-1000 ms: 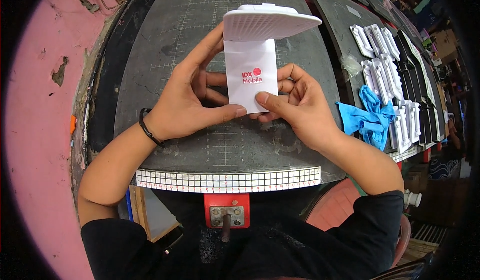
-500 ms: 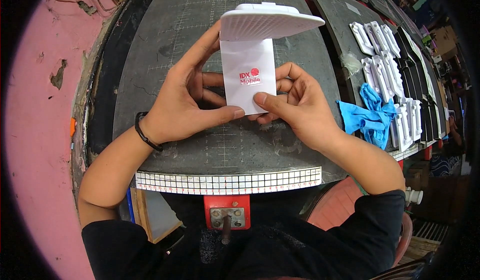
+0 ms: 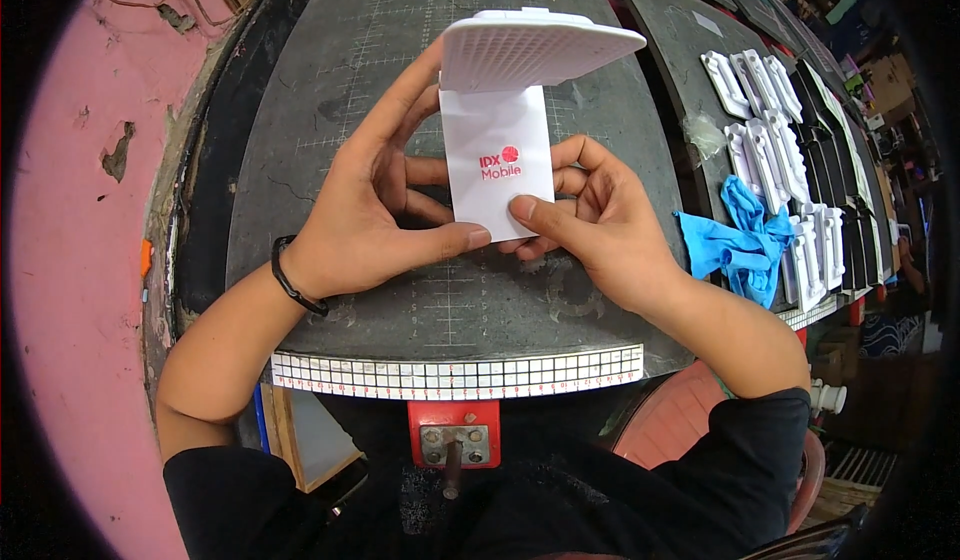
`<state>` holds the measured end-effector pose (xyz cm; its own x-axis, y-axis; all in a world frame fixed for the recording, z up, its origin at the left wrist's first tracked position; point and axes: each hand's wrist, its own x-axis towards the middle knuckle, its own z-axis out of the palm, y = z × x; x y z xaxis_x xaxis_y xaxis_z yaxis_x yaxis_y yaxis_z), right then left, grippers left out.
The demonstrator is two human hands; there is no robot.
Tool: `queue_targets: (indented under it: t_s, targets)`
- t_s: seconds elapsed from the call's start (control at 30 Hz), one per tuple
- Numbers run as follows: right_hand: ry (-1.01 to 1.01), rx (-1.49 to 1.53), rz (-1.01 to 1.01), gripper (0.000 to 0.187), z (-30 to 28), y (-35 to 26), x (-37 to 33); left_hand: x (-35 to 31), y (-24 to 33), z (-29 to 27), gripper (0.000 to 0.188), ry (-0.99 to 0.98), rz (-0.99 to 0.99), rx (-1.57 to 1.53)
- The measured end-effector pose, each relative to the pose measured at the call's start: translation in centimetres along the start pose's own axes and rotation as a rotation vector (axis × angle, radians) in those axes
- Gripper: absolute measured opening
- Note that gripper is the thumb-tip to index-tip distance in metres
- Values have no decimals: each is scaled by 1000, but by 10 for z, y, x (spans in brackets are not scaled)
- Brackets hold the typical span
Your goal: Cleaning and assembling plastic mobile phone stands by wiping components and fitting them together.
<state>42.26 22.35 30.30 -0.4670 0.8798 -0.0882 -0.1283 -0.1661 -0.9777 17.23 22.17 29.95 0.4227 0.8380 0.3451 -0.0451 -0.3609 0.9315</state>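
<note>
Between my hands is a white plastic folding stand (image 3: pixel 493 125), raised over a dark board. Its flat panel carries a small red printed mark, and a wider plate with a grid-textured face juts out from the panel's top. My left hand (image 3: pixel 375 180) is closed round the stand's left side, the thumb at the panel's bottom edge and other fingers behind. With thumb and fingers, my right hand (image 3: pixel 590 210) pinches the lower right corner. A black band circles my left wrist.
Beneath my hands lies the dark board (image 3: pixel 330 90) with pale measuring lines, a gridded strip (image 3: pixel 455 373) along its near edge. To the right are a crumpled blue cloth (image 3: pixel 745 245), several white plastic pieces (image 3: pixel 765 155) and clear plastic (image 3: pixel 703 133). A pink wall (image 3: pixel 80 260) stands at left.
Both hands keep their hold on the stand. The panel sits slightly lower in view and its red mark shows more plainly. The whole scene has shifted a little downward.
</note>
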Motion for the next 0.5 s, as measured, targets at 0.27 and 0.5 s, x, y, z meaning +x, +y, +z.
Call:
queue_targets:
  t_s: [0.27,0.5]
  targets:
    - [14,5,10,35,1,-2,-1,2,0,0,131,-2,7,55]
    - [6,25,12,35,1,-1,0,1,0,0,128,-14,39,52]
